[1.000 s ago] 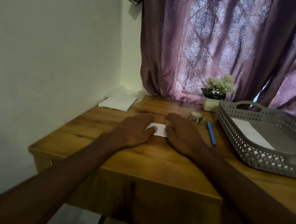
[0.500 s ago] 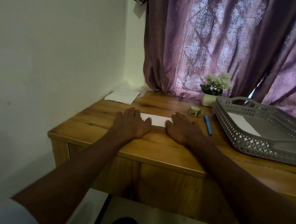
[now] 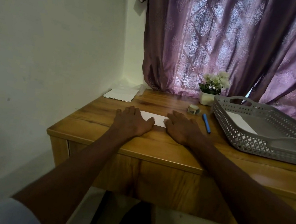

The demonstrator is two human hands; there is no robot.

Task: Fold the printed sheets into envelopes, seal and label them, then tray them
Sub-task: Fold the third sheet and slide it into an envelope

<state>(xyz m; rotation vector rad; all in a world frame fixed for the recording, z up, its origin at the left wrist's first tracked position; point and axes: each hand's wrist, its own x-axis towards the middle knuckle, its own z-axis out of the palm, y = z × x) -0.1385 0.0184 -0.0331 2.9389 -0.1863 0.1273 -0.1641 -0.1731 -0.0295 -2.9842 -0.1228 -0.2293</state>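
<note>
A white folded sheet (image 3: 155, 118) lies flat on the wooden desk (image 3: 158, 143). My left hand (image 3: 131, 122) presses its left end with straight fingers, and my right hand (image 3: 181, 127) presses its right end the same way. Only the middle strip of the sheet shows between them. A grey perforated tray (image 3: 252, 144) stands at the right and holds one white envelope (image 3: 241, 122). A roll of tape (image 3: 193, 109) and a blue pen (image 3: 206, 125) lie between my right hand and the tray. A stack of white sheets (image 3: 121, 94) sits at the far left corner.
A small white pot of flowers (image 3: 211, 91) stands at the back of the desk before a purple curtain (image 3: 227, 43). A white wall (image 3: 49, 42) borders the desk's left side. Bare wood lies in front of my hands up to the near edge.
My hands have slid apart along the folded sheet, uncovering more of its middle. The camera has pulled back and tilted down, so the desk front and my lap show.
</note>
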